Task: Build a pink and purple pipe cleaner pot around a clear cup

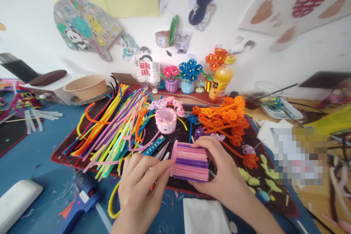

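Observation:
A small pot made of pink and purple pipe cleaners (190, 162) lies sideways between my hands, its pink rim facing left. My right hand (219, 164) is wrapped round its right end. With thumb and forefinger, my left hand (145, 186) pinches at the pink rim. Behind it stands a finished-looking pink pot (166, 120) with pale flowers around its top. Scissors (161, 152) and a teal packet (153, 147) lie just beyond my left hand, partly hidden.
Loose pipe cleaners (115, 128) pile up at left; orange pipe-cleaner flowers (225, 117) lie at right. A blue glue gun (85, 197) rests front left, near a white paper bag (204, 215). An orange drink bottle (222, 78) and flower pots (189, 86) stand along the wall.

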Available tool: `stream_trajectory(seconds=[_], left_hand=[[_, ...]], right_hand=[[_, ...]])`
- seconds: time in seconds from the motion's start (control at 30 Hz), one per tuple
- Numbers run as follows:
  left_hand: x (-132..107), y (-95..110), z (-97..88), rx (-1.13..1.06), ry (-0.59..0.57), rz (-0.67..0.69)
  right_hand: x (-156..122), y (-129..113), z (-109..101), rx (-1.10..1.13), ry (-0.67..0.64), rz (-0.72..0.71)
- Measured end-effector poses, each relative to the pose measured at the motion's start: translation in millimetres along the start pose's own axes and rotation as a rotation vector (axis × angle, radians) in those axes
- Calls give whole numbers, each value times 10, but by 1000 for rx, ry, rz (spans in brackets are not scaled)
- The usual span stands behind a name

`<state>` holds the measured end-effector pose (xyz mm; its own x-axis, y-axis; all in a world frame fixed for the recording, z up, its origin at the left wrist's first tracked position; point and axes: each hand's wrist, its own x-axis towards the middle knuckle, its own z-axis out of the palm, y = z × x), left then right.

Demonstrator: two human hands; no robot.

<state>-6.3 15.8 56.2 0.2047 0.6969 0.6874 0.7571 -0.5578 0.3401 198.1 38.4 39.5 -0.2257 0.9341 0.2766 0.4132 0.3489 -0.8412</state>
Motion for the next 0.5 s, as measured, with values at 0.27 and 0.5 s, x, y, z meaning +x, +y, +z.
stream_trajectory(seconds=[0.27, 0.5], left_hand=[[-1, 1, -16, 44, -6, 53], [22, 1, -17, 56, -2, 57]], right_hand=[[7, -1, -2, -27, 16, -23], [-14, -7, -6, -50, 17, -27]])
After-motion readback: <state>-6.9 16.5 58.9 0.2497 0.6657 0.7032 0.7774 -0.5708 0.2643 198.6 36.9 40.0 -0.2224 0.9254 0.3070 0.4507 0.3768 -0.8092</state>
